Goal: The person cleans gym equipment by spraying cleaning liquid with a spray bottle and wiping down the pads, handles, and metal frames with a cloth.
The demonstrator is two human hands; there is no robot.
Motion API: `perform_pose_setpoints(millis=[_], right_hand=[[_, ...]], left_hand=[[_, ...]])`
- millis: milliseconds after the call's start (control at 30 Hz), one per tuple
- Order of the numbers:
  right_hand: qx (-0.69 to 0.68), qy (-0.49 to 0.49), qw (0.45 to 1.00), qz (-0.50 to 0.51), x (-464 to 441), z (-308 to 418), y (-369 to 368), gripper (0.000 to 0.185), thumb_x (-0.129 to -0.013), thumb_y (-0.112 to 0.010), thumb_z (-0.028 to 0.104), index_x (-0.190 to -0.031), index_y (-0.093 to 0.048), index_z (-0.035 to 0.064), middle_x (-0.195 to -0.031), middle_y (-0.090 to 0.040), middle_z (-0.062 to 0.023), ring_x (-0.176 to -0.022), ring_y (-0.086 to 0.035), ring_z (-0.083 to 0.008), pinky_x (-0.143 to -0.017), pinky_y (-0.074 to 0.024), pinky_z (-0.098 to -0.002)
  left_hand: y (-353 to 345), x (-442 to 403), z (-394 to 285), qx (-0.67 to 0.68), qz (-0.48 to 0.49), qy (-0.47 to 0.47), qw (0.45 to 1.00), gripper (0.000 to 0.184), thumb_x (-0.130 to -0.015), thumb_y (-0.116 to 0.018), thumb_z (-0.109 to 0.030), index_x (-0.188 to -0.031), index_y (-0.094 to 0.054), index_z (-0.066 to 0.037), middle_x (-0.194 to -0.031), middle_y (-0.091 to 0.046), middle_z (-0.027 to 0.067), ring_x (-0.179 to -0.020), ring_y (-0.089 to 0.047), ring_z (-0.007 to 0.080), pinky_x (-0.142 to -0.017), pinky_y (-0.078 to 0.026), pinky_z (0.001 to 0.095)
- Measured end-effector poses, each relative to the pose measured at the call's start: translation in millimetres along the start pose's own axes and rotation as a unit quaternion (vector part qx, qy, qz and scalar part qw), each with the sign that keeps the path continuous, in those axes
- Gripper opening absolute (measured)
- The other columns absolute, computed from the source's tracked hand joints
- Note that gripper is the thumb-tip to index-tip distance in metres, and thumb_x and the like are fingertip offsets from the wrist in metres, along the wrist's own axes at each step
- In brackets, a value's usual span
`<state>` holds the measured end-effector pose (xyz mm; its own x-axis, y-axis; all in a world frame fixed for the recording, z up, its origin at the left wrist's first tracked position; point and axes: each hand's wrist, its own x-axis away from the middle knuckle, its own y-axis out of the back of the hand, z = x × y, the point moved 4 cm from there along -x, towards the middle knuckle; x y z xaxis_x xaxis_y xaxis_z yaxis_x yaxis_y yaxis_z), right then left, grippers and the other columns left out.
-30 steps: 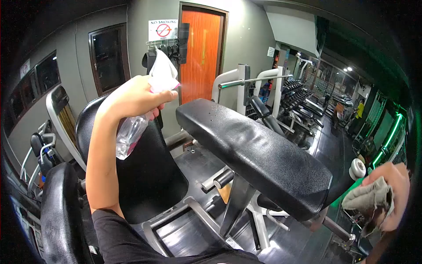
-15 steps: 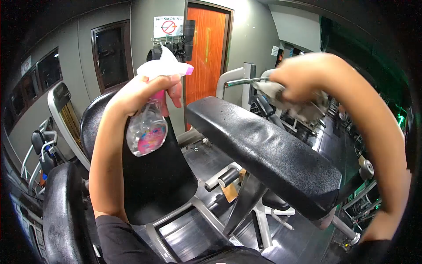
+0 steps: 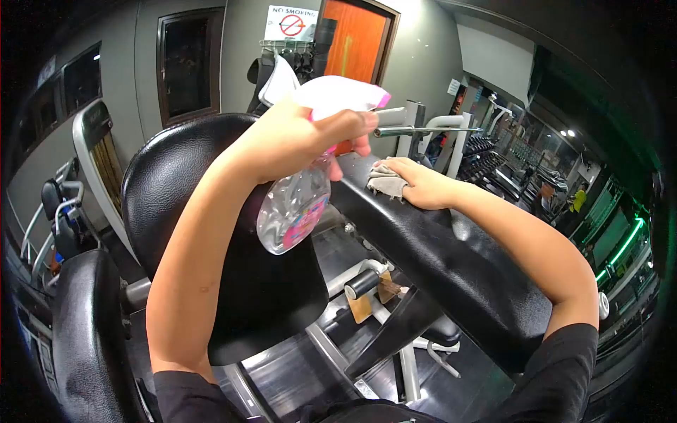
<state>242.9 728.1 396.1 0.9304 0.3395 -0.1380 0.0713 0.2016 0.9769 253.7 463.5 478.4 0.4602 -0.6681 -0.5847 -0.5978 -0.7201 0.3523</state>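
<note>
A clear spray bottle [image 3: 295, 211] with a white and pink trigger head hangs from my left hand [image 3: 310, 137], whose fingers wrap round its neck. It is held in front of the black seat back [image 3: 190, 166]. My right hand [image 3: 416, 185] presses a crumpled grey cloth [image 3: 387, 182] onto the far end of the long black padded pad [image 3: 451, 254]. The fingers of that hand are bent over the cloth.
Another black pad [image 3: 92, 331] stands at the lower left. Metal frame bars and a small roller [image 3: 362, 283] lie below the long pad. An orange door [image 3: 356, 42], a metal bar [image 3: 430, 130] and dumbbell racks [image 3: 486, 158] are farther back.
My right hand has swung in from the far right with the cloth and come down on the long pad. My left hand has moved right with the bottle.
</note>
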Motion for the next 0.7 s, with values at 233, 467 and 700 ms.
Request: perform_pose_setpoints(millis=[233, 467, 700], right_hand=[[0.008, -0.046, 0.998, -0.037, -90.6, -19.6, -21.5, 0.054, -0.086, -0.049, 0.013, -0.140, -0.047, 0.0133, -0.134, -0.051, -0.0221, -0.129, -0.046, -0.0378, -0.110, -0.0360, -0.0442], [-0.011, -0.015, 0.998, -0.065, -86.3, -5.4, -21.6, 0.046, -0.086, -0.048, 0.010, -0.132, -0.054, 0.0093, -0.131, -0.055, -0.0209, -0.126, -0.049, -0.0378, -0.108, -0.0374, -0.0456], [-0.012, 0.056, 0.996, -0.070, -87.2, 2.1, -19.2, 0.048, -0.085, -0.049, 0.009, -0.133, -0.054, 0.0081, -0.129, -0.056, -0.0212, -0.127, -0.049, -0.0361, -0.109, -0.0360, -0.0429]], left_hand=[[12.8, -2.2, -1.8, -0.007, -0.017, -0.052, 0.998, 0.043, -0.092, -0.056, -0.030, -0.120, -0.061, 0.002, -0.084, -0.069, 0.0096, -0.057, -0.063, 0.0153, -0.053, -0.052, 0.0260], [17.2, -3.1, 1.1, -0.022, -0.038, -0.032, 0.999, 0.041, -0.092, -0.055, -0.031, -0.114, -0.063, 0.003, -0.084, -0.070, 0.0099, -0.054, -0.063, 0.0159, -0.053, -0.051, 0.0261], [13.1, -1.3, 3.0, 0.008, -0.002, -0.026, 1.000, 0.036, -0.091, -0.056, -0.030, -0.103, -0.065, 0.003, -0.085, -0.071, 0.0109, -0.055, -0.064, 0.0159, -0.054, -0.053, 0.0268]])
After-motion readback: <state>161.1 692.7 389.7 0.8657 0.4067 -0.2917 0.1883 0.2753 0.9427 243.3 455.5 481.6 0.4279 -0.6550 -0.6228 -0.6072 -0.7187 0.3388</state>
